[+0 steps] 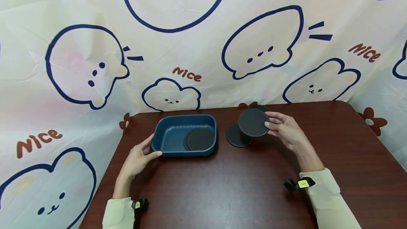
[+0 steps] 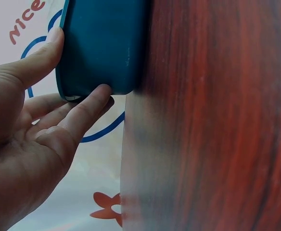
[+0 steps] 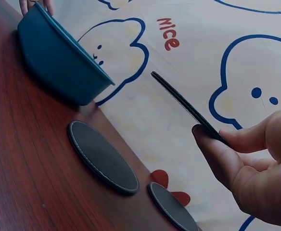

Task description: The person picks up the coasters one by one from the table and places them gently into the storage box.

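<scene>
A dark blue rectangular plastic basin (image 1: 171, 153) stands on the table, with overlapping black round coasters (image 1: 201, 139) lying inside at its right end. My left hand (image 1: 139, 158) holds the basin's near left corner, thumb at the near rim and fingers against the end wall, as the left wrist view also shows. To the right of the basin, my right hand (image 1: 287, 130) pinches a black coaster (image 1: 253, 122) by its right edge, raised above the table. Two more coasters lie below it: one nearer (image 3: 103, 157) and one farther back (image 3: 173, 207), partly hidden in the head view.
The brown wooden table (image 1: 235, 186) has its far edge just behind the basin and coasters. A pale cloth (image 1: 210, 52) printed with cartoon animals hangs behind it and along both sides.
</scene>
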`<state>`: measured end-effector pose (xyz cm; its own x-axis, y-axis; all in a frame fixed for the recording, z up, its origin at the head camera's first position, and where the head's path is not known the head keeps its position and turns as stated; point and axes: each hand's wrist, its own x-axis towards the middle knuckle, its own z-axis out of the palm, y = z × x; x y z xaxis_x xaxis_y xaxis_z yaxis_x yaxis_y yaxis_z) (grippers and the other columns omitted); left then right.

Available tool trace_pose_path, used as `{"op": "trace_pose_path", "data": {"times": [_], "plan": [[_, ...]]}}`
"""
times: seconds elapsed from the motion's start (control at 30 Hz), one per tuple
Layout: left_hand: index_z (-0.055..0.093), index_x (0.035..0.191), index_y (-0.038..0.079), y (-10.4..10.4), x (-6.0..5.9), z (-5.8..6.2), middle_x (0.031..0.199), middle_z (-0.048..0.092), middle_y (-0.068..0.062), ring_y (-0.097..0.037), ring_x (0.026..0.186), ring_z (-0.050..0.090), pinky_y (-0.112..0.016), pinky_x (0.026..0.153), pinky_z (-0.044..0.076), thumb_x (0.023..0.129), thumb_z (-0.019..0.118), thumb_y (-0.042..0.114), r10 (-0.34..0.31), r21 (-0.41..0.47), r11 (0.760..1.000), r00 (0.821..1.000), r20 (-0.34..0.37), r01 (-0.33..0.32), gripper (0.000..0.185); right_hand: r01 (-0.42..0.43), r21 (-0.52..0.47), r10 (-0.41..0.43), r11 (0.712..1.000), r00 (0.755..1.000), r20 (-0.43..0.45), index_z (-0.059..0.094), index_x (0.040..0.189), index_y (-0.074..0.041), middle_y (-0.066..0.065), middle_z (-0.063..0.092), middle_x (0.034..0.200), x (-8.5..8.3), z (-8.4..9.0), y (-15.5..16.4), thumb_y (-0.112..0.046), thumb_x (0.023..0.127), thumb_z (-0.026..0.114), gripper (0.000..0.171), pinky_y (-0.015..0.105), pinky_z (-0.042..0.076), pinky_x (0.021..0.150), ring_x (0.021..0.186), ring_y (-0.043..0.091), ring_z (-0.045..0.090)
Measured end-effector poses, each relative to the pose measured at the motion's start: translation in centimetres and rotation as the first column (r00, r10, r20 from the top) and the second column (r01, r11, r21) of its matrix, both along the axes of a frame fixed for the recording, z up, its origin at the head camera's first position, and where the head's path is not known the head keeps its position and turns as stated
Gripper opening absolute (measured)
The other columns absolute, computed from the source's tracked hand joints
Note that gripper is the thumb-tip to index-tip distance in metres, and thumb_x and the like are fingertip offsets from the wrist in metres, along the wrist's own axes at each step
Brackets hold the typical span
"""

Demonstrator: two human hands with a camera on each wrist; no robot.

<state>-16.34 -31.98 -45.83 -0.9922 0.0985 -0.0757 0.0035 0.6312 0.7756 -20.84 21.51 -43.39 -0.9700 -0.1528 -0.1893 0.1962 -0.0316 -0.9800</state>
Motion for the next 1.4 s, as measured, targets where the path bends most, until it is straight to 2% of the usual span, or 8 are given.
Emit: {"op": "trace_pose_path", "data": {"times": [0.13,0.37,0.47,1.17,1.4], "plan": [[0.025,0.171,0.009,0.1,0.1,-0.2,0.168,0.041,-0.027,-0.044,0.146,0.054,-0.056,0.111,0.051,0.104,0.073,0.021,-0.002,0.001,1.000,1.000,0.000,0.002,0.083,-0.006,0.001,0.006,1.000,1.000,-0.007,0.033,0.166,0.000,-0.006,0.068,0.120,-0.1,-0.1,-0.6,-0.006,0.109,0.060,0.064,0.019,0.063,0.086,0.097,0.002,0.076],[0.024,0.172,0.010,0.0,0.1,-0.1,0.168,0.040,-0.026,-0.044,0.148,0.052,-0.056,0.111,0.052,0.105,0.072,0.021,0.001,0.007,1.000,1.000,0.002,-0.001,0.083,-0.017,0.020,0.017,1.000,1.000,-0.004,0.034,0.167,-0.001,0.019,0.056,0.147,-0.5,-0.3,-2.0,-0.005,0.109,0.060,0.063,0.020,0.062,0.088,0.100,0.002,0.076],[0.024,0.172,0.011,0.0,0.1,-0.1,0.169,0.040,-0.026,-0.043,0.148,0.052,-0.056,0.111,0.051,0.105,0.072,0.021,0.004,0.010,1.000,1.000,0.001,-0.004,0.083,-0.020,0.017,0.020,1.000,1.000,0.000,0.034,0.167,-0.001,0.023,0.053,0.152,-0.7,-0.3,-2.6,-0.005,0.109,0.059,0.063,0.020,0.062,0.089,0.100,0.003,0.076],[0.024,0.172,0.009,0.0,0.0,-0.2,0.168,0.040,-0.026,-0.043,0.147,0.053,-0.055,0.111,0.053,0.104,0.073,0.022,-0.004,0.008,1.000,1.000,-0.002,0.004,0.084,-0.064,-0.010,0.064,0.998,0.998,0.007,0.037,0.166,-0.002,0.027,0.051,0.154,-1.4,-0.7,-5.7,-0.005,0.110,0.058,0.060,0.018,0.061,0.088,0.101,0.003,0.074],[0.024,0.171,0.008,0.0,0.0,-0.1,0.168,0.040,-0.027,-0.043,0.147,0.053,-0.054,0.110,0.053,0.104,0.073,0.020,-0.004,0.008,1.000,1.000,-0.006,0.004,0.084,-0.084,-0.016,0.084,0.996,0.996,0.003,0.040,0.164,-0.003,0.022,0.057,0.148,-1.5,-0.6,-7.1,-0.003,0.109,0.058,0.058,0.018,0.061,0.086,0.098,0.003,0.074]]}}
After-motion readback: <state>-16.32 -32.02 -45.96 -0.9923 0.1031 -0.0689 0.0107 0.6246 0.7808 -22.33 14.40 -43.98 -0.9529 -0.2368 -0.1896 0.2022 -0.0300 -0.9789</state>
